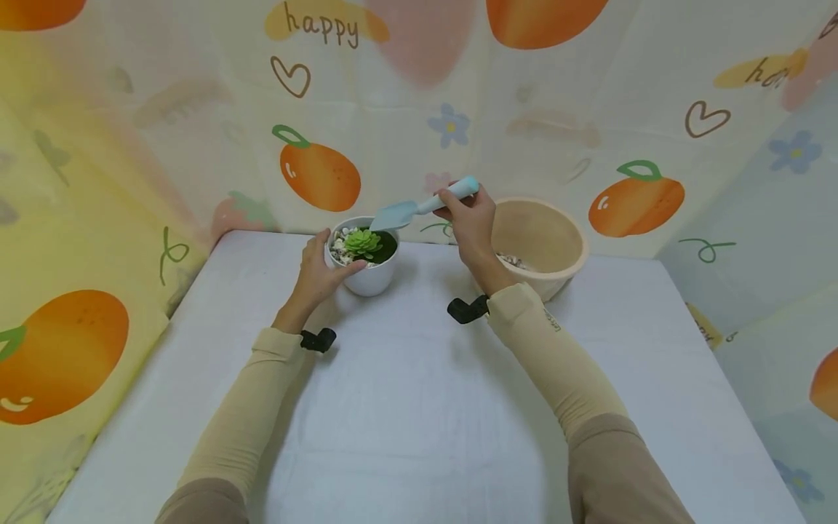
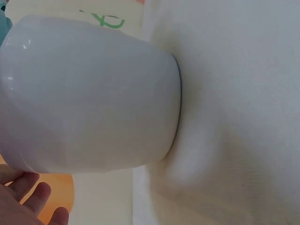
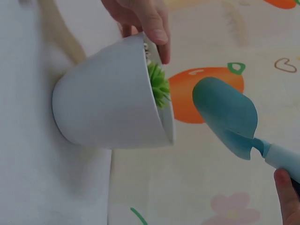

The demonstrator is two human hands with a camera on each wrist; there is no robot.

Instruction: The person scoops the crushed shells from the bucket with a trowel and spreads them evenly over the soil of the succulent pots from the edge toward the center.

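A white flower pot [image 1: 370,279] stands on the table and holds a green succulent [image 1: 363,243]. Pale pebbles [image 1: 340,251] cover the soil on its left side, while dark soil shows at the right. My left hand [image 1: 317,271] holds the pot by its left rim, thumb along the near side and fingers around the far left. My right hand [image 1: 473,224] grips a light blue trowel [image 3: 226,117] by its handle. The trowel's blade tilts down to the left over the pot's right rim, beside the succulent. In the left wrist view the pot's wall [image 2: 93,93] fills much of the picture.
A larger beige pot [image 1: 576,251] stands right behind my right forearm, with some pebbles [image 1: 513,260] at its bottom. White cloth covers the table [image 1: 393,393]. A fruit-patterned curtain [image 1: 393,109] hangs close behind both pots.
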